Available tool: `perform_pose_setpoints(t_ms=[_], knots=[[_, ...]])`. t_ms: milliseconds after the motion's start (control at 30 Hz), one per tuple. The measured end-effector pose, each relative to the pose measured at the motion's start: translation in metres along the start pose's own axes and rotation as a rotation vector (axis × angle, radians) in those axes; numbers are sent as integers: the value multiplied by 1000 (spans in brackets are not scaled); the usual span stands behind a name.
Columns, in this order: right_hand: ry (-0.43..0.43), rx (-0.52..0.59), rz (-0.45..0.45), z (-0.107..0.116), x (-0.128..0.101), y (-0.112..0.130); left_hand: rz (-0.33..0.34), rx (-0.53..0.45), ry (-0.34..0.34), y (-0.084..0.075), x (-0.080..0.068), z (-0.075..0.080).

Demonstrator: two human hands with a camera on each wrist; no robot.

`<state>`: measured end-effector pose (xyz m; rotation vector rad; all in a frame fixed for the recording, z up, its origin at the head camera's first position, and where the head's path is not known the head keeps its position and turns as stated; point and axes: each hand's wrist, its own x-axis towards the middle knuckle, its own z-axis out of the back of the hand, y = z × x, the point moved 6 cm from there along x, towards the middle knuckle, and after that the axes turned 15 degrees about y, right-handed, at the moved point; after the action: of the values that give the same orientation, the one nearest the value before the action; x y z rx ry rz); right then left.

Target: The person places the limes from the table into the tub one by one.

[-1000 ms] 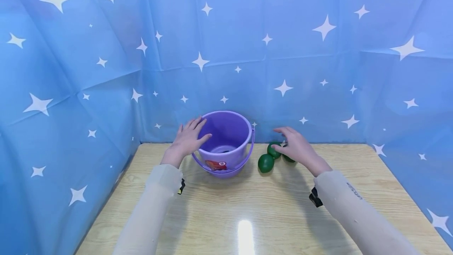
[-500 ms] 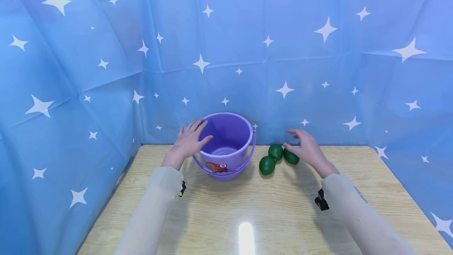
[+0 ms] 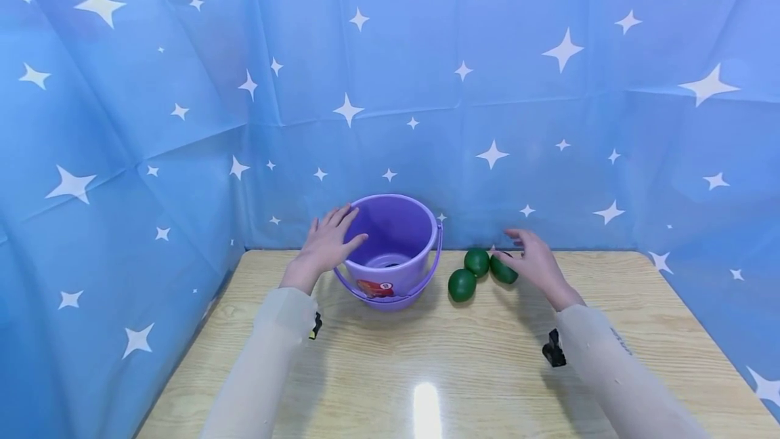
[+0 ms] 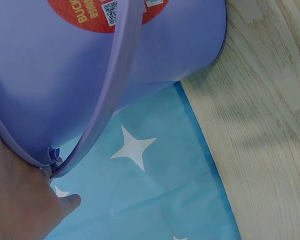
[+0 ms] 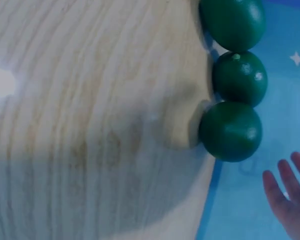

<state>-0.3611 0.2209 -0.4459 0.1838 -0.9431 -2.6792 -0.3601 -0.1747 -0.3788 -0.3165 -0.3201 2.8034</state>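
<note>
The left hand rests with relaxed fingers on the purple bucket rim, while the right hand, fingers spread and empty, hovers beside 3 green fruits on the surface, seemingly about to close round one.

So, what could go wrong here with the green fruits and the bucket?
The three round green fruits lie close together by the right hand; taking one may nudge the others, and they could roll away. The purple bucket is steadied only by the left hand on its rim, so a bump might tip it.
</note>
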Motion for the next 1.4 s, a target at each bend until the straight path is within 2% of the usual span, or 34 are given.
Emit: perform_pose_setpoints(t_ms=[367, 633, 833, 1100, 1400], knots=[[9, 32, -27, -10, 0, -16, 3, 9, -5, 1, 2, -1], [52, 75, -73, -22, -1, -30, -2, 4, 12, 2, 3, -6], [34, 102, -75, -25, 6, -31, 0, 5, -20, 2, 4, -2], [49, 73, -97, -33, 7, -32, 8, 17, 6, 2, 1, -3], [38, 77, -95, -37, 11, -36, -1, 17, -13, 2, 2, -1]])
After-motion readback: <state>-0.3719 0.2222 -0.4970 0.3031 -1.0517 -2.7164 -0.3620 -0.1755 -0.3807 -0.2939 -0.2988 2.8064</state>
